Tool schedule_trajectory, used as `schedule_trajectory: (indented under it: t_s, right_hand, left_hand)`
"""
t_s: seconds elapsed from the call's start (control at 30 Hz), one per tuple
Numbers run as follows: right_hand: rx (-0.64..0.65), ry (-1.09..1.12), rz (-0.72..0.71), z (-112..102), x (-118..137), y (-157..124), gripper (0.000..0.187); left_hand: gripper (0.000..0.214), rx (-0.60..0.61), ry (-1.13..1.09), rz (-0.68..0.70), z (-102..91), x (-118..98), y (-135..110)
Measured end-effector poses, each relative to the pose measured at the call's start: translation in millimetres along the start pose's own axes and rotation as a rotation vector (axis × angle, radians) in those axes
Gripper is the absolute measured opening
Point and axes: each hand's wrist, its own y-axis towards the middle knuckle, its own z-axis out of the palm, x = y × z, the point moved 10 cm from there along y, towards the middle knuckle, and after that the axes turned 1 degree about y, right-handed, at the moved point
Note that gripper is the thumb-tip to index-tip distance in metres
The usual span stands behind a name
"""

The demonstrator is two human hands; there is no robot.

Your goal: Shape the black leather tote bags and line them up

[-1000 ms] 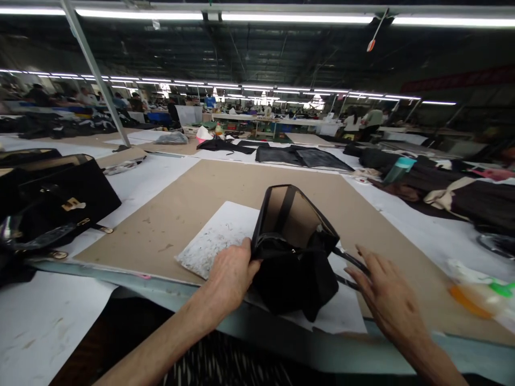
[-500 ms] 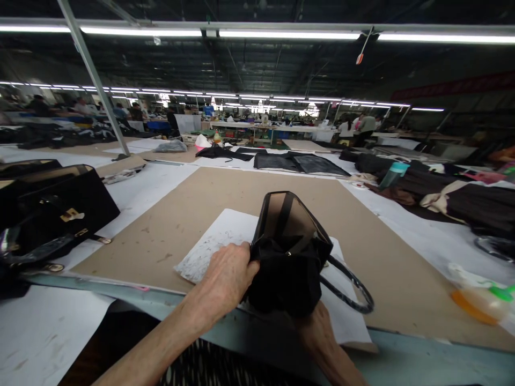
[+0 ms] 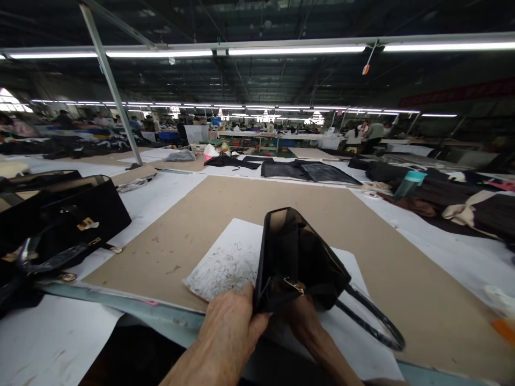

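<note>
Black handbag [image 3: 308,257], edge gripped by left hand [image 3: 230,328]; right hand [image 3: 304,317] grip, near gold zipper pull [image 3: 293,286], is hidden. Interior handling seems underway, next needing a steady edge.

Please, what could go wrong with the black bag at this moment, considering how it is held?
The left hand grips the black bag at one side edge, so the bag might twist. The right hand is partly hidden, close to a gold metal piece; a finger could perhaps catch on it. The bag's handle sticks out loosely to the right and might snag.
</note>
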Motion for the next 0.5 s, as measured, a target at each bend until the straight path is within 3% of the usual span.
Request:
schedule_trajectory:
  t_s: [0.13, 0.17, 0.27, 0.33, 0.4, 0.43, 0.5]
  right_hand:
    - [0.0, -0.351, -0.458, -6.8, 62.6, 3.7, 0.024]
    - [-0.025, -0.394, -0.499, -12.5, 72.1, 10.7, 0.029]
    - [-0.197, -0.488, -0.432, -39.1, 84.8, 35.4, 0.04]
    - [-0.101, -0.588, -0.447, -29.0, 89.1, 41.7, 0.041]
    - [0.101, -0.689, -0.433, -7.6, 81.2, 40.8, 0.035]
    - [0.159, -0.725, -0.387, -2.6, 73.4, 40.0, 0.031]
    - [0.157, -0.776, -0.197, -8.6, 51.7, 41.2, 0.028]
  left_hand:
    - [0.024, 0.005, 0.016, 0.015, 1.0, -8.6, -0.2]
    - [0.024, 0.006, 0.005, 0.027, 0.5, -12.2, -2.3]
    - [0.023, 0.093, -0.035, 0.074, 4.5, -22.2, -12.1]
    - [0.025, 0.163, -0.04, 0.081, 7.5, -23.9, -18.8]
    - [0.026, 0.176, -0.027, 0.045, 6.1, -19.0, -22.3]
    - [0.026, 0.167, -0.02, 0.013, 4.9, -14.7, -22.8]
    - [0.025, 0.156, -0.001, -0.047, 5.8, -6.4, -22.6]
